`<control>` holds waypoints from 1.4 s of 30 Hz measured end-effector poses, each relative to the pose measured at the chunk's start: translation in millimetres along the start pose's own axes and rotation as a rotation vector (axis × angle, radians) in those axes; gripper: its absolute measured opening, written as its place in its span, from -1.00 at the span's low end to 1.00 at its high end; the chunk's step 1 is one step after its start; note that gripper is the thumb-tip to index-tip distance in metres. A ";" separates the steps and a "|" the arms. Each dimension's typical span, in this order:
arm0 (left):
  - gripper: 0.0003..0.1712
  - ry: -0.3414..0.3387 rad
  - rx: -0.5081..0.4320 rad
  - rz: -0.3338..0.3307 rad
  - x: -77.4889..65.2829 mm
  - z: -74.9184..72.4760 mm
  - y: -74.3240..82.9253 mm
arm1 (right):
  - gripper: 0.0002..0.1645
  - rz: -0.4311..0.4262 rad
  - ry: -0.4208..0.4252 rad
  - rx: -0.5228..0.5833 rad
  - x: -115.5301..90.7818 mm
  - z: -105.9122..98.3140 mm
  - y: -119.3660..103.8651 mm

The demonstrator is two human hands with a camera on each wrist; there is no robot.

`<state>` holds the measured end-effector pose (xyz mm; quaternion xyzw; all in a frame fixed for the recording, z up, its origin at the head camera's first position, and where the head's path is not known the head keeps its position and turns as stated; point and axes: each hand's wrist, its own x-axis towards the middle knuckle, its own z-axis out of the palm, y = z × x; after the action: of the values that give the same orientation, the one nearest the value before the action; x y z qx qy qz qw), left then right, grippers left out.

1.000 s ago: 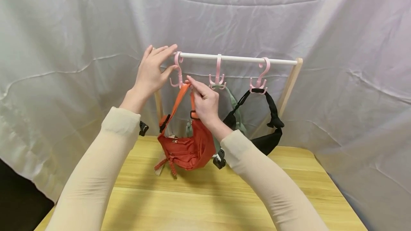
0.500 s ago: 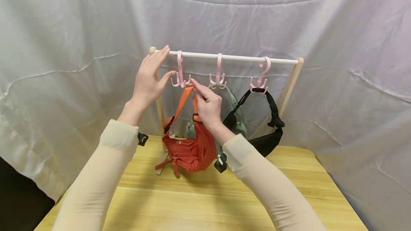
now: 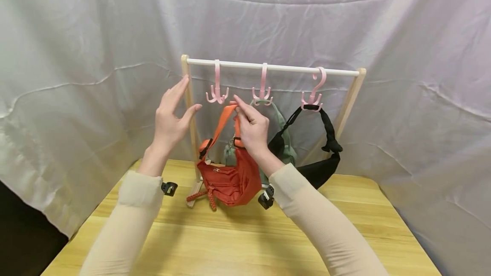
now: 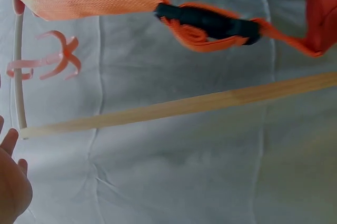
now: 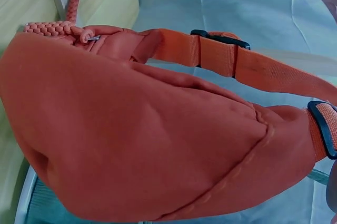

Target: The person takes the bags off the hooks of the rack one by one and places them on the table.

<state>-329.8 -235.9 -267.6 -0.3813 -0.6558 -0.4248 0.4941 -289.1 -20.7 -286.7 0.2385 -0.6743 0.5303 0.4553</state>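
My right hand [image 3: 253,130] pinches the top of the orange strap [image 3: 223,122] of a red shoulder bag [image 3: 229,185]. The bag hangs from that hand, its braided zip pulls dangling over the table. Its body fills most of the right wrist view, a smooth red pouch [image 5: 137,134] with a black strap buckle. Just up and left of the strap is a pink hook [image 3: 217,93], which carries nothing; the left wrist view shows the strap [image 4: 95,2] apart from the hook [image 4: 62,58]. My left hand [image 3: 170,114] holds nothing, fingers extended and thumb apart, beside the rack's left post.
A white rail [image 3: 238,65] on wooden posts bears the pink hooks. A green bag [image 3: 281,118] hangs from the middle hook [image 3: 263,90], a black bag [image 3: 320,169] from the right one [image 3: 316,88]. The wooden table [image 3: 215,242] lies below, a grey curtain [image 3: 115,33] behind.
My left hand has come off the left hook and moved down and left. My right hand has drawn the bag's strap slightly right, away from the hook, which has turned.
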 end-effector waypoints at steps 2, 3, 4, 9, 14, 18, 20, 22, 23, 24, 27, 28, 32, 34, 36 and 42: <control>-0.19 0.016 -0.014 -0.025 -8.1 -1.0 0.1 | -0.63 0.005 0.001 -0.002 -0.6 -0.9 0.3; -0.20 0.019 -0.013 -0.036 -12.2 -1.3 -0.4 | -0.63 0.005 0.002 -0.003 -1.0 -1.2 0.3; -0.20 0.021 -0.019 -0.044 -16.6 -1.5 -0.8 | -0.63 0.006 0.005 -0.004 -1.3 -1.5 0.4; -0.18 -0.006 -0.007 -0.078 -40.2 -3.7 -4.5 | -0.62 0.024 0.002 0.009 -4.2 -3.4 -0.1; -0.13 -0.051 0.010 -0.136 -64.4 -7.4 -12.0 | -0.61 0.035 0.011 0.021 -6.5 -5.6 1.1; -0.09 -0.101 0.022 -0.193 -82.2 -10.8 -17.1 | -0.59 0.045 0.027 0.031 -7.9 -6.0 1.7; -0.06 -0.125 0.023 -0.215 -90.5 -11.7 -18.6 | -0.59 0.064 0.031 0.045 -8.5 -5.9 -0.9; -0.05 -0.143 0.020 -0.229 -98.4 -11.3 -20.0 | -0.60 0.093 0.031 0.057 -9.2 -5.6 -5.2; -0.04 -0.152 0.014 -0.232 -102.1 -10.7 -20.5 | -0.60 0.106 0.032 0.063 -9.5 -5.3 -7.5; -0.03 -0.162 0.012 -0.236 -105.9 -9.9 -20.9 | -0.61 0.119 0.032 0.069 -9.8 -5.1 -9.3; -0.03 -0.184 -0.005 -0.241 -116.5 -6.7 -22.6 | -0.62 0.140 0.037 0.078 -11.2 -4.8 -11.1; -0.03 -0.193 -0.010 -0.248 -120.0 -5.8 -22.9 | -0.63 0.142 0.038 0.080 -11.7 -5.0 -10.4; -0.03 -0.228 -0.015 -0.303 -133.9 -3.3 -25.4 | -0.63 0.144 0.038 0.093 -13.9 -6.8 -4.8; -0.05 -0.248 -0.011 -0.341 -140.8 -2.8 -26.7 | -0.63 0.151 0.037 0.102 -14.9 -8.2 -3.6; -0.08 -0.267 -0.012 -0.374 -147.9 -2.0 -28.3 | -0.62 0.161 0.037 0.114 -15.9 -9.5 -3.8; -0.22 -0.308 -0.069 -0.443 -167.7 1.6 -33.5 | -0.61 0.174 0.041 0.146 -18.3 -11.7 -6.1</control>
<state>-324.1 -259.6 -436.9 -0.3051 -0.7757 -0.4817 0.2704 -271.4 -14.7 -299.2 0.2008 -0.6423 0.6203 0.4029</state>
